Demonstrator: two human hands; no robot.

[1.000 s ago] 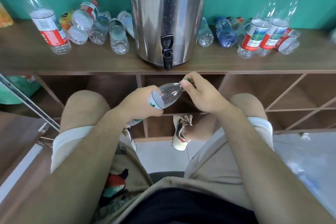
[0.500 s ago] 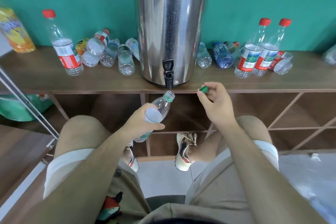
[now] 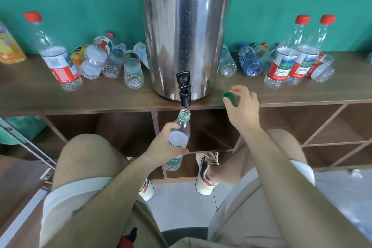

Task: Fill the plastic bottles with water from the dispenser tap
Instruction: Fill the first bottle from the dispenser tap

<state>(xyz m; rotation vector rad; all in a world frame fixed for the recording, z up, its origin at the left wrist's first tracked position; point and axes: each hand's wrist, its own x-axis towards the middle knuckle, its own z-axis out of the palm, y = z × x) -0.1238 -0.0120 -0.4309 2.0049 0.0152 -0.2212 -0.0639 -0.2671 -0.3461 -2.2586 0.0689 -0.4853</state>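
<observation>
Since the earlier frames the bottle [image 3: 181, 127] has come up and inward. Its open mouth now sits directly beneath the spout of the black tap [image 3: 183, 90], close to it but apart. A second ago the right hand's fingers were at the bottle's neck, on the cap.

The left hand [image 3: 161, 148] wraps fingers and thumb round the middle of the bottle. The bottle is clear and tilted, neck toward the tap and base toward the person's knees. It is held just in front of and below the front edge of the worktop [image 3: 60, 98].

The right hand [image 3: 244, 110] has moved off to the worktop's front edge, right of the tap. Its thumb and fingertips pinch the green cap [image 3: 230, 97]; whether the cap touches the wood cannot be told.

The steel dispenser [image 3: 181, 26] stands mid-worktop, and its tap reaches out over the front edge. Left of it, toward the back edge, the lying bottles [image 3: 112, 62] are heaped together. A tall red-capped bottle [image 3: 56, 60] stands beside them, nearer the left end. A yellow packet [image 3: 10, 50] sits at the far left.

Right of the dispenser a blue bottle [image 3: 249, 63] lies on its side. Next to it the pair of red-capped bottles [image 3: 283, 62] stands upright, close side by side.

Under the worktop are open wooden compartments [image 3: 291, 123]. The person's shoes [image 3: 205, 175] rest on the floor below.
</observation>
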